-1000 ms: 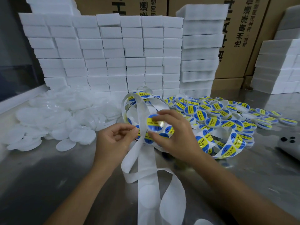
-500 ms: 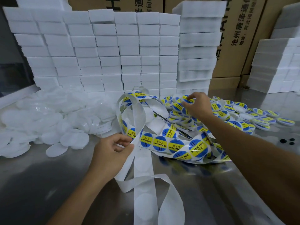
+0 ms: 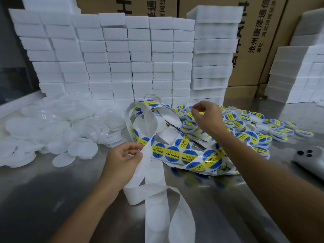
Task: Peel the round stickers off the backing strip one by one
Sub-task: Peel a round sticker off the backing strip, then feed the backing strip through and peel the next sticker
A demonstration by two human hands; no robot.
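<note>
We see the left hand (image 3: pixel 122 158) pinching the backing strip (image 3: pixel 152 174); the right hand (image 3: pixel 207 116), fingers curled, hovers over stickered lids (image 3: pixel 245 127), apparently holding nothing.

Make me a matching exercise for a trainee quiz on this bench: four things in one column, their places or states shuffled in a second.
Things:
1. left hand
2. right hand
3. plain white discs
4. phone

Places or states:
A. lying at the right edge of the table
B. heaped on the left of the table
C. pinching the backing strip
D. raised over the labelled lids, fingers curled

Pairs: 1-C, 2-D, 3-B, 4-A
</note>
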